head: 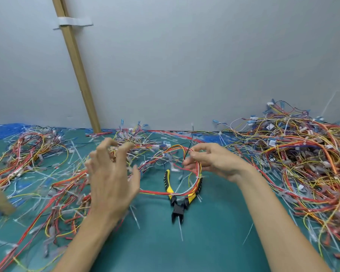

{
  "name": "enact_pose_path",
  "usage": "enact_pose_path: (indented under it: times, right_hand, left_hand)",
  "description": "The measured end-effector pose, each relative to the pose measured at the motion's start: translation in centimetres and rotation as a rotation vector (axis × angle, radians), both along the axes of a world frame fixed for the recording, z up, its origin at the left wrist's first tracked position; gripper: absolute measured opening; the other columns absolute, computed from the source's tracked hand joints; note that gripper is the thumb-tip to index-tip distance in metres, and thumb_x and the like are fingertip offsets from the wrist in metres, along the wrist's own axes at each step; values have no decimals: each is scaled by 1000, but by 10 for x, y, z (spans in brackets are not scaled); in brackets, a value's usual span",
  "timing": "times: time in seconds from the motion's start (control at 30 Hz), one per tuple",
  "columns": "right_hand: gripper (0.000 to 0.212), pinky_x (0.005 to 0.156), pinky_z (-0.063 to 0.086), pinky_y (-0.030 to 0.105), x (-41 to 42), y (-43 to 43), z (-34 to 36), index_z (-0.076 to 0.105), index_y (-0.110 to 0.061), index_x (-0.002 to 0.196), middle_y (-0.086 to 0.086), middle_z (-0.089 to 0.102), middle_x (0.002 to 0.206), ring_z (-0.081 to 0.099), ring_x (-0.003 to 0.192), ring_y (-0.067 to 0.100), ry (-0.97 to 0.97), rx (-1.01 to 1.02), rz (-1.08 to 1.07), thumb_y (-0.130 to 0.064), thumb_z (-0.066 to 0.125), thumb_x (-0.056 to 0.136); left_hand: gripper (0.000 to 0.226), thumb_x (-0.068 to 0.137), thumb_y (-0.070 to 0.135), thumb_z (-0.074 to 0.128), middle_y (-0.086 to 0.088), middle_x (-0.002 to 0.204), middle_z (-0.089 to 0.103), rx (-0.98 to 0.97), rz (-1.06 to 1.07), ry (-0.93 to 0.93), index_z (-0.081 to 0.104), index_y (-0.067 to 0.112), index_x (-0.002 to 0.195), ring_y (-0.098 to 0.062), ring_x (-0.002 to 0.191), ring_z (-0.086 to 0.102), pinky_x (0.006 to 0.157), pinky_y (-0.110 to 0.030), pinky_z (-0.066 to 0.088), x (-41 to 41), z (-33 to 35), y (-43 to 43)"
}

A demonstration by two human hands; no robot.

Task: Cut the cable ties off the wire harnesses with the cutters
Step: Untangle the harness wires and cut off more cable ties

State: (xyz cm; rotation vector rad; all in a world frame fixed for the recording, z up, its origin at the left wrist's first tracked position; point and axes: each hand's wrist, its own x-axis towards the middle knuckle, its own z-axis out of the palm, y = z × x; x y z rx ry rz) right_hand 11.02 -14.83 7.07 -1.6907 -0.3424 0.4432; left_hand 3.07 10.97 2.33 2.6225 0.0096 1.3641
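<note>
Green mat (204,248) spreads under heaps of wire harnesses, the biggest pile (294,158) at right. The left hand (111,173) hovers with fingers splayed and bent, gripping nothing. The right hand (212,160) pinches a red harness loop (155,192) that drapes over the yellow cutters (178,197), which lie on the mat between both hands. A loose white cable tie (180,230) lies just beside their jaws

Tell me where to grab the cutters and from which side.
Best grip the two yellow handles of the cutters, coming from above: they splay away from you, jaws toward you, and red wires lie across them near the pivot.
</note>
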Motion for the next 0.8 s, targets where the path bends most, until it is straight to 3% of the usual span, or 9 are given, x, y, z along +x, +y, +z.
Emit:
enact_pose_path:
  times: [0.07, 0.1, 0.2, 0.3, 0.47, 0.57, 0.67, 0.73, 0.8]
  right_hand:
    - [8, 78, 62, 36, -3, 1, 3, 52, -8, 100, 11, 75, 85, 76, 77, 22, 100, 135, 47, -12, 48, 105]
    - [10, 67, 63, 35, -4, 3, 6, 51, -8, 99, 9, 72, 77, 73, 64, 19, 129, 182, 42, -11, 45, 106]
    - [18, 34, 38, 19, -5, 9, 14, 48, -11, 92, 1, 53, 55, 39, 31, 3, 191, 268, -22, -11, 39, 108]
    - [18, 35, 16, 14, -6, 13, 23, 53, -8, 94, -2, 43, 53, 24, 29, -1, 170, 232, -41, -11, 41, 107]
    - [17, 33, 24, 14, -8, 7, 35, 69, 0, 104, 2, 50, 60, 38, 32, 1, -41, -20, -246, -15, 62, 99]
    - [8, 42, 34, 19, -6, 6, 37, 72, -20, 99, -1, 66, 66, 58, 54, 7, -191, -101, -371, -21, 69, 93]
    - [11, 62, 46, 30, -1, 10, 30, 70, -29, 96, 2, 74, 82, 59, 62, 12, -335, -202, -434, -23, 68, 87]
    - [17, 77, 52, 34, 0, 10, 21, 69, -32, 100, -3, 72, 92, 61, 71, 12, -393, -258, -400, -21, 68, 87]
    - [23, 93, 50, 36, 1, 12, 11, 68, -31, 108, 0, 67, 109, 64, 91, 19, -435, -373, -376, -19, 66, 89]
  left_hand:
    - [31, 86, 22, 67, 2, 111, 49, -52, -249, 24, 53, 20, 113, -22, 95, 53, 83, -39, 45, 2, -4, -12]
    - [27, 88, 20, 67, 7, 105, 49, -104, -325, 88, 51, 22, 109, -17, 91, 53, 81, -38, 48, 3, -7, -16]
    - [35, 87, 17, 70, 8, 110, 55, -206, -328, 304, 51, 23, 116, -14, 99, 56, 90, -40, 51, 5, -18, -14]
    - [52, 88, 24, 71, 2, 123, 60, -223, -300, 528, 49, 27, 134, -19, 116, 57, 102, -41, 45, 9, -20, -2]
    - [55, 87, 39, 74, 9, 133, 63, -205, -317, 697, 54, 30, 137, -10, 123, 57, 102, -25, 41, 12, -4, 28]
    - [47, 83, 44, 76, 18, 131, 58, -202, -408, 694, 60, 39, 127, -2, 122, 53, 98, -21, 37, 6, 6, 38]
    - [24, 78, 47, 78, 18, 129, 54, -177, -545, 676, 69, 41, 100, 4, 122, 50, 105, -19, 35, -2, 13, 39]
    - [25, 72, 54, 80, 21, 122, 54, -111, -600, 806, 71, 41, 92, 11, 117, 48, 98, -5, 31, -7, 17, 38]
    - [34, 70, 58, 81, 21, 119, 56, -15, -579, 932, 71, 39, 96, 9, 113, 49, 95, -4, 32, -9, 18, 37]
